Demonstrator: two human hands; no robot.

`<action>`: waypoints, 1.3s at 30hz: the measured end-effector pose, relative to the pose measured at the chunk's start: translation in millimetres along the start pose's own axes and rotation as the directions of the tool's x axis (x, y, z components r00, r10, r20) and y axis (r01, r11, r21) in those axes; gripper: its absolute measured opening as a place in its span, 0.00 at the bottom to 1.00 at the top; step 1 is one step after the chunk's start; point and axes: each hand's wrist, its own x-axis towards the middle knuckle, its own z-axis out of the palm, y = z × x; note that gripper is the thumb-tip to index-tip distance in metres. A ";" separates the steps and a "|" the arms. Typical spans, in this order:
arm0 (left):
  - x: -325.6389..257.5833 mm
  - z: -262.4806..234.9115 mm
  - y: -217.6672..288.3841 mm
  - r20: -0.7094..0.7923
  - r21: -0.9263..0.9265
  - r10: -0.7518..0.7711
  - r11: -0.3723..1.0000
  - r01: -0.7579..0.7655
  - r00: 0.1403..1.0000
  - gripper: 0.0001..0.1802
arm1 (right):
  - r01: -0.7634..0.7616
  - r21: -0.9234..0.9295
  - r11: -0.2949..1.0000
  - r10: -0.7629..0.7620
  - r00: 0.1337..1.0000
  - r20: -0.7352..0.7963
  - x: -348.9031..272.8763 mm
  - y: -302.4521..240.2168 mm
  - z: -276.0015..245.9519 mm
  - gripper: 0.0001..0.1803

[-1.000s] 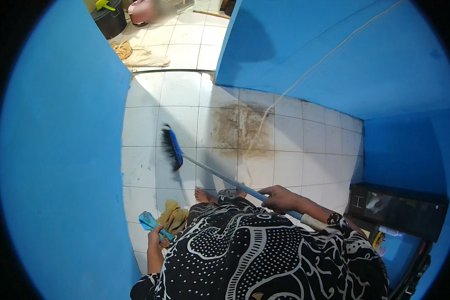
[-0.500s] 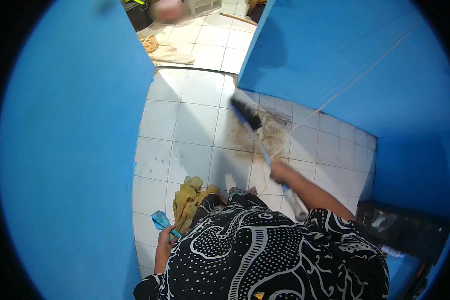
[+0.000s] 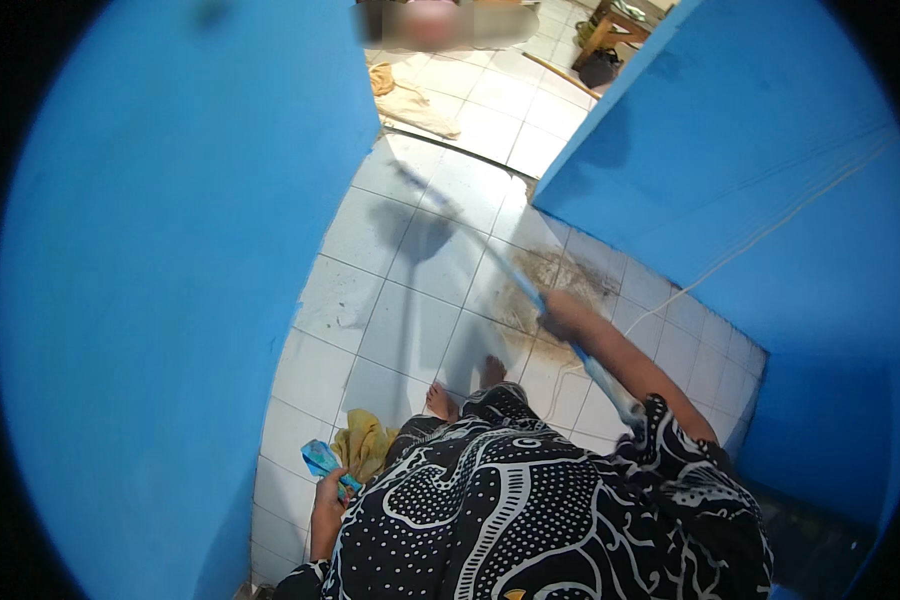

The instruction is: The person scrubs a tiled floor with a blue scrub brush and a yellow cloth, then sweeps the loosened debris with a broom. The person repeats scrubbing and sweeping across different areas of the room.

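Observation:
My right hand (image 3: 567, 318) is closed around the blue handle (image 3: 518, 278) of a long broom, whose grey grip end reaches back towards my sleeve. Out over the tiles ahead, the broom head (image 3: 422, 190) is smeared by motion. A brown, dirty patch (image 3: 560, 285) marks the white floor just beyond my right hand. At the lower left, my left hand (image 3: 330, 490) is closed on a blue plastic packet (image 3: 320, 458). A crumpled yellow cloth (image 3: 365, 443) shows right beside that hand; whether the fingers hold it too I cannot tell.
Blue walls stand on the left (image 3: 170, 250) and right (image 3: 750, 170). A doorway ahead opens on a brighter tiled room with a cream cloth (image 3: 420, 108), a stick (image 3: 560, 75) and a wooden stool (image 3: 602, 35). A thin white cord (image 3: 710, 265) runs down along the right.
The broom head has swung left and forward, away from the dirty patch towards the left wall. My left hand keeps hold of the packet. The view has turned slightly.

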 end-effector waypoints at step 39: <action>-19.6 115.1 -4.9 -0.232 -0.346 -0.338 0.905 0.248 0.912 0.16 | 0.467 -0.568 0.678 -0.370 0.884 0.286 366.6 -108.1 -50.8 0.11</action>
